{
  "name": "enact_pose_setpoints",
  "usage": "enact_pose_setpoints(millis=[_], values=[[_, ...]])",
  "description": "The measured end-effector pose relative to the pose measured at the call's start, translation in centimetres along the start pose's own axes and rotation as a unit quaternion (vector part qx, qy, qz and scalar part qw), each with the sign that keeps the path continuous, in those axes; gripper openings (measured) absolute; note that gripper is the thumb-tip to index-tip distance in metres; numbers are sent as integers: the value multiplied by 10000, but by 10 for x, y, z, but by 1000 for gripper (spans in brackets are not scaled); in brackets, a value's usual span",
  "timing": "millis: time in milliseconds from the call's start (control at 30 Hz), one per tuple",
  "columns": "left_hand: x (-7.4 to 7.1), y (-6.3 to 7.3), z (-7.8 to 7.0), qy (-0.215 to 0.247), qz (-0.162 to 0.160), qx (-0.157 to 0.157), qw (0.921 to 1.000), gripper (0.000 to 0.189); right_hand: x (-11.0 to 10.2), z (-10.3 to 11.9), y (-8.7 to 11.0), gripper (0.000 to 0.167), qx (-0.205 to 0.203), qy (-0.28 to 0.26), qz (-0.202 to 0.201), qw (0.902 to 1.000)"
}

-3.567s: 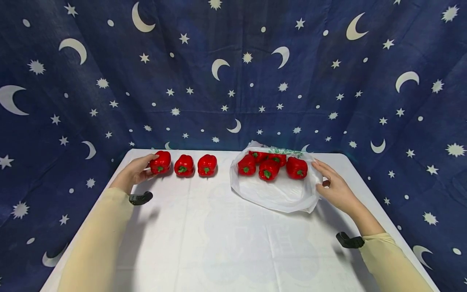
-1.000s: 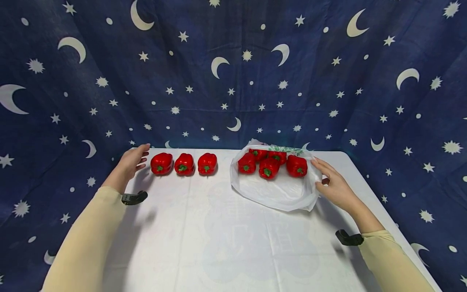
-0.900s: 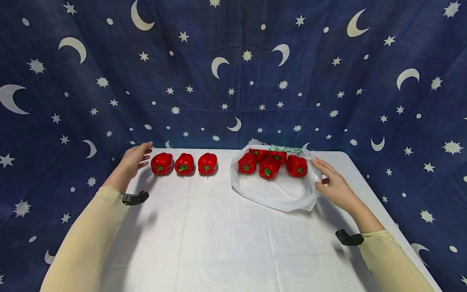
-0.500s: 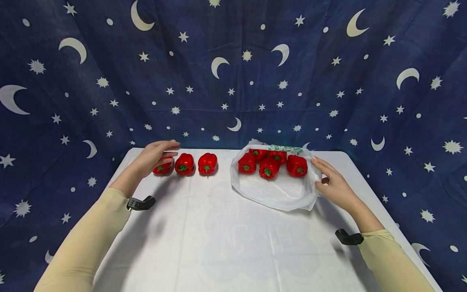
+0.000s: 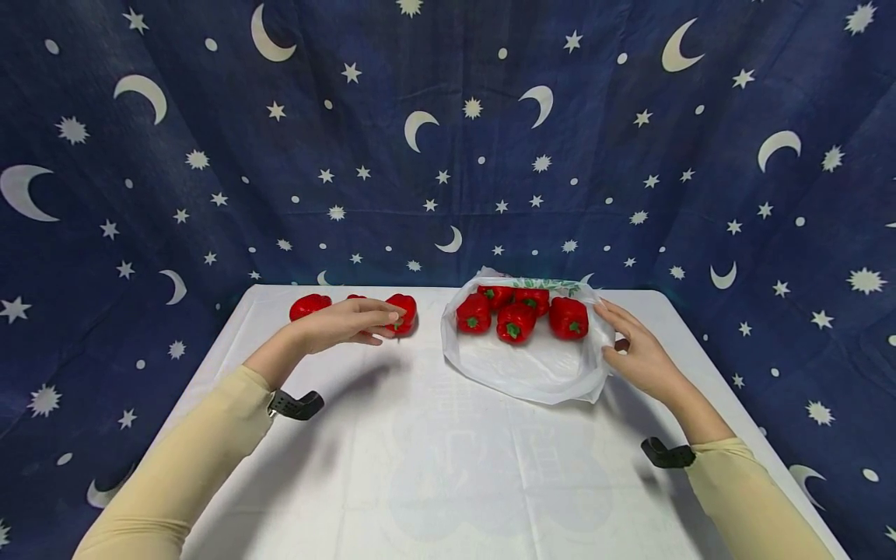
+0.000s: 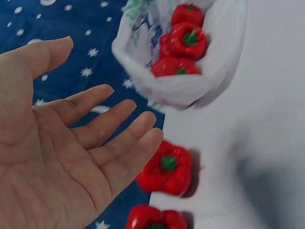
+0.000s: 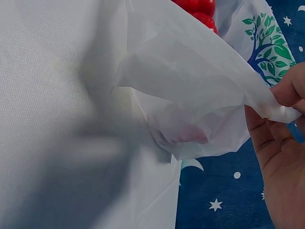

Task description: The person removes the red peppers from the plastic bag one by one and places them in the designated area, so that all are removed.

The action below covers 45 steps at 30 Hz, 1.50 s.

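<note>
A white plastic bag [image 5: 532, 381] lies with its mouth spread toward me, several red bell peppers [image 5: 516, 323] inside. My right hand [image 5: 640, 354] pinches the bag's right rim between thumb and fingers; the right wrist view shows the plastic edge [image 7: 259, 95] drawn up there. Left of the bag, three red bell peppers stand in a row. My left hand [image 5: 339, 324] hovers over the row with loosely extended fingers and holds nothing. It mostly covers the middle pepper and partly overlaps the rightmost pepper [image 5: 406, 313]. The leftmost pepper [image 5: 308, 305] shows behind the wrist.
A white cloth covers the table [image 5: 434, 459]. Behind and around it hangs a dark blue curtain [image 5: 364, 132] with moons and stars. Each wrist wears a black strap-mounted device, one of them the left device [image 5: 297, 405].
My left hand has released the leftmost pepper, drawn back from it, then passed rightward above the row. The right hand keeps its hold on the bag rim. The peppers in the bag have stayed put.
</note>
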<state>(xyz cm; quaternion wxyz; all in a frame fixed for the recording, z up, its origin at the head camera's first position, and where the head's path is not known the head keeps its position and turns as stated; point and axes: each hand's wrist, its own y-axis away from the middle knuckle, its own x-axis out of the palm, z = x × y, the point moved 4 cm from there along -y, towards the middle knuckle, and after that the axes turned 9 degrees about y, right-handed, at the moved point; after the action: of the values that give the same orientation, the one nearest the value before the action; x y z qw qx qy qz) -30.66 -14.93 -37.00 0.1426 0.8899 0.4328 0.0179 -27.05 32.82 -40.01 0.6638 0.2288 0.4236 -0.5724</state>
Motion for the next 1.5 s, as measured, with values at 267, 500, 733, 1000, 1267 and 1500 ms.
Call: enact_pose_setpoints(millis=[267, 500, 733, 1000, 1267, 1500], values=[[42, -24, 6, -562, 637, 5, 9964, 57, -2, 0, 1, 73, -99, 16, -42, 9999], [81, -54, 9, -820, 260, 131, 9962, 61, -2, -1, 1, 73, -103, 51, -74, 9999], [116, -83, 5, -1194, -286, 576, 9908, 61, -3, -1, 2, 73, -85, 11, -48, 10000], [149, -108, 0, -2380, -181, 1123, 9646, 63, -4, 2, 4, 71, -231, -146, -147, 9995], [164, -137, -6, -3405, -616, 1282, 9294, 61, -1, 0, 0, 73, -428, -243, -317, 9983], [162, -162, -19, -3589, -852, 1043, 9236, 63, 0, 1, -2, 72, -431, -288, -319, 9981]])
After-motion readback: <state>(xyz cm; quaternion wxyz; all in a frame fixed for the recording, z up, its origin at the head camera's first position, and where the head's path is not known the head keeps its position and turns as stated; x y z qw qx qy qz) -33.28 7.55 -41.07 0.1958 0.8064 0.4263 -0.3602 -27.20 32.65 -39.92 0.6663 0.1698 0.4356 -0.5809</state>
